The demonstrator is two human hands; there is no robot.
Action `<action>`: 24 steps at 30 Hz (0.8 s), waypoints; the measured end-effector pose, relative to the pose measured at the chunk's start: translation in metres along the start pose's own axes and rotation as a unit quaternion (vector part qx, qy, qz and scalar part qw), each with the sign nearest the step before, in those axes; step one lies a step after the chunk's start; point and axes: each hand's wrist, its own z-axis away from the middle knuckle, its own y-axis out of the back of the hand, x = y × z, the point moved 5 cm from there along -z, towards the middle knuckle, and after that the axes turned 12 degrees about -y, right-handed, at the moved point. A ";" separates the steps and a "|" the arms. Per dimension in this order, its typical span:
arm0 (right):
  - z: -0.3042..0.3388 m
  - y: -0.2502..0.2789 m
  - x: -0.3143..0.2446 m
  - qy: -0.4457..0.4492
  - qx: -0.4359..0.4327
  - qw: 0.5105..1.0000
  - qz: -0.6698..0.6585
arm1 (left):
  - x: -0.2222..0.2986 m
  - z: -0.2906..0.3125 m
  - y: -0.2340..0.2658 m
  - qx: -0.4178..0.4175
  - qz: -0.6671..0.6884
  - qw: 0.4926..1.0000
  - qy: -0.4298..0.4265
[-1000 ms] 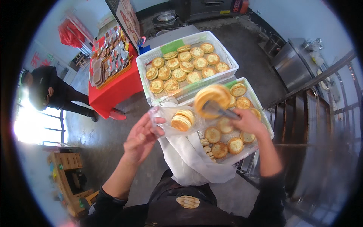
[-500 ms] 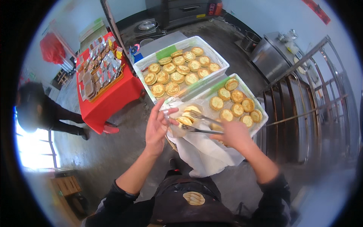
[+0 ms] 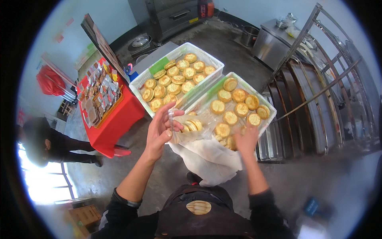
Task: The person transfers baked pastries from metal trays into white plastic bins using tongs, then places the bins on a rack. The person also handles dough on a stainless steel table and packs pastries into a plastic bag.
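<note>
My left hand [image 3: 158,129] grips the mouth of a clear plastic bag [image 3: 205,125], fingers bent around its edge. Inside the bag are several round, flat pastries [image 3: 193,126], pale at the sides. My right hand [image 3: 246,140] reaches down over the near part of the right-hand white crate [image 3: 267,104], beside golden round pastries [image 3: 230,118] lying in it. Its fingers are blurred and partly hidden, and no tongs can be made out there. Below the bag, a white cloth [image 3: 207,159] hangs over the near side.
Another white crate [image 3: 219,71] of round pastries stands behind to the left. A red-covered table [image 3: 115,133] bears packaged goods. At right is a metal rack [image 3: 318,93] of trays, near a steel counter [image 3: 267,46]. A person [image 3: 51,139] in dark clothes stands far left.
My right hand has lowered toward the near part of the right crate, and the metal tongs it held no longer show. My left hand still holds the bag. The view has shifted.
</note>
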 end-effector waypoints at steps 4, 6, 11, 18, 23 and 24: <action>0.028 -0.065 -0.089 -0.081 -0.353 0.818 -0.446 | -0.004 0.010 -0.013 -0.008 -0.012 1.000 -0.011; 0.029 -0.081 -0.094 -0.271 -0.467 0.666 -0.514 | -0.008 0.016 -0.012 -0.010 -0.034 0.999 -0.008; 0.002 -0.015 -0.109 -0.321 -0.481 0.532 -0.618 | -0.006 0.023 0.016 0.032 -0.013 0.999 -0.013; -0.010 0.028 -0.175 -0.054 -0.404 0.806 -0.430 | -0.017 0.035 0.022 0.016 0.087 0.993 0.073; 0.005 -0.009 -0.169 -0.123 -0.257 0.908 -0.306 | -0.029 0.052 0.028 0.060 0.221 0.970 0.081; 0.007 -0.008 -0.167 -0.146 -0.264 0.890 -0.342 | -0.026 0.055 0.035 0.046 0.239 0.968 0.056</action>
